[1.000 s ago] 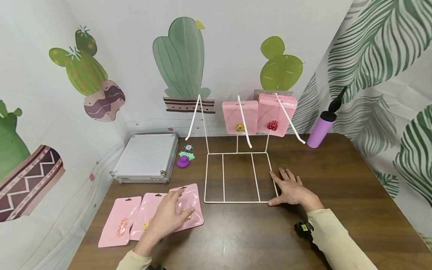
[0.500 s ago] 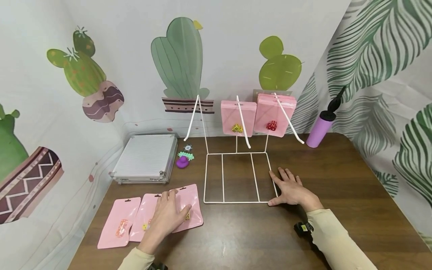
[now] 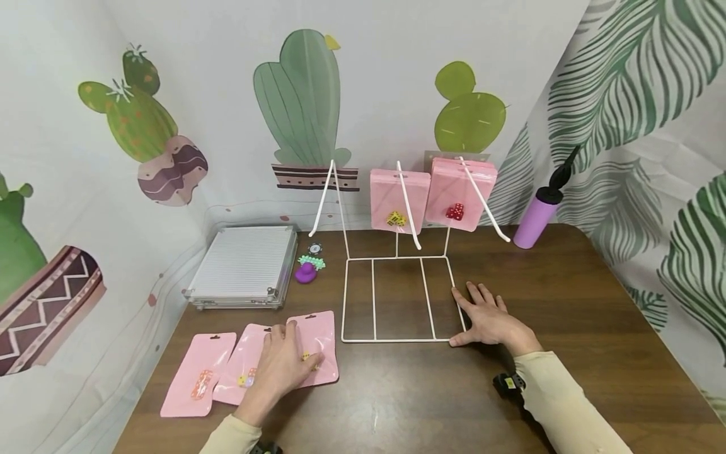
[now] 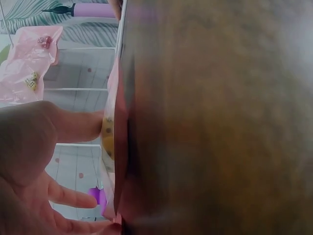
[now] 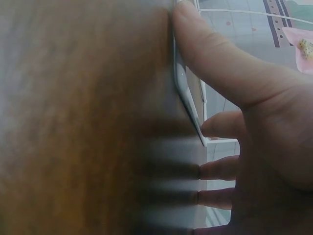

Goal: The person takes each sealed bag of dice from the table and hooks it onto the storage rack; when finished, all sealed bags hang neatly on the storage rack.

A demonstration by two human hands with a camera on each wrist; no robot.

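Observation:
My left hand [image 3: 280,362] reaches over the right-hand pink bag [image 3: 321,330], which shows yellow dice through its front. In the left wrist view its thumb [image 4: 80,123] presses on the bag over the dice, while the other fingers [image 4: 73,197] extend apart from the thumb toward the bag's far edge. Beside it lie a pink bag with mixed-colour dice [image 3: 229,388] and one with orange dice [image 3: 190,356]. My right hand [image 3: 492,321] is spread on the table, thumb and index finger touching the base of a white wire rack [image 3: 397,340].
On the rack's hooks hang a pink bag with yellow dice [image 3: 391,195] and pink bags with red dice [image 3: 454,189] in front. The left hook [image 3: 321,202] is bare. A silver case [image 3: 244,261], a purple rubber duck [image 3: 306,273] and a purple pump [image 3: 535,221] stand at the back.
My left hand has come down onto the right-hand bag and shifted slightly left. That bag has moved and turned a little. My right hand has stayed at the rack's base.

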